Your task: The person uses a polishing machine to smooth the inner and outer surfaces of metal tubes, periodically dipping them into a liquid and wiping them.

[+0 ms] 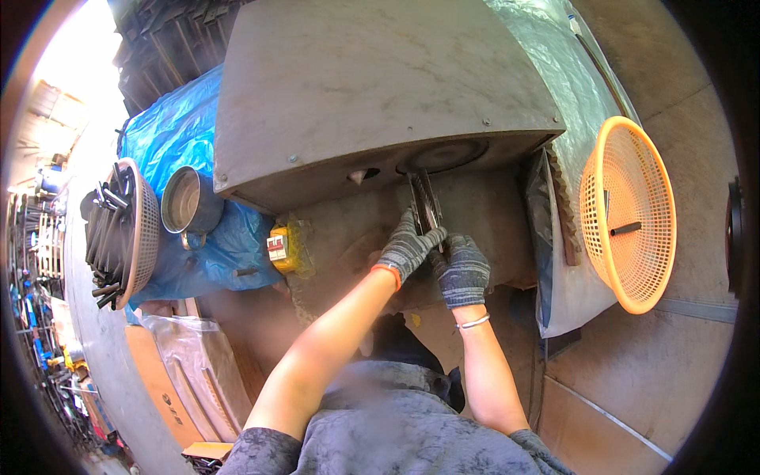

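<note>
A narrow, shiny metal blade-like piece [425, 199] points away from me, its far end close to the dark round wheel [445, 156] under the front of a big grey metal housing [388, 71]. Closed around the near part of the piece is my left hand [410, 247], in a striped grey knit glove with an orange cuff. My right hand [461, 269], gloved alike and with a bangle at the wrist, is closed at the piece's near end. Its fingertips are partly hidden, and the exact kind of piece cannot be made out.
An orange mesh basket [665, 229] at right holds a few black-handled pieces. At left, another basket [144, 237] is heaped with black-handled pieces, beside a metal pot [207, 207] on blue plastic sheeting [178, 119]. A yellow packet [297, 247] lies nearer, above flattened cardboard [154, 380].
</note>
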A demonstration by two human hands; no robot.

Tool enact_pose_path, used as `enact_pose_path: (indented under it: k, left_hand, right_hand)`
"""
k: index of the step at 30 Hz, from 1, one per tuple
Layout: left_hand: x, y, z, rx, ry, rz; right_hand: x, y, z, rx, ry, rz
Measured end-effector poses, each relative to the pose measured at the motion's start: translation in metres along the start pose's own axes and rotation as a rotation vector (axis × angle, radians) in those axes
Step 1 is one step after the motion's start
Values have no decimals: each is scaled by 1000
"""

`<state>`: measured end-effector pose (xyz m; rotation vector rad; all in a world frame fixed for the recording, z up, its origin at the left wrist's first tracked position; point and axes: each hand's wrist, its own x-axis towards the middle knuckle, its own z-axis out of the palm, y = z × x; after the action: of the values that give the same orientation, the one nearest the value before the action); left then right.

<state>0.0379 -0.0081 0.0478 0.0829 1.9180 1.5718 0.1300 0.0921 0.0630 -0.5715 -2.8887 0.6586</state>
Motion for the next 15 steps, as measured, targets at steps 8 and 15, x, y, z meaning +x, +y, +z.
enact_pose_path:
  k: [8,15]
  left_hand:
    - [13,-24,2,-79,21,51]
    - [6,-7,-2,-118,-50,15]
  right_hand:
    - [18,2,-19,-20,-50,-79]
    - [23,20,-8,-19,-64,-170]
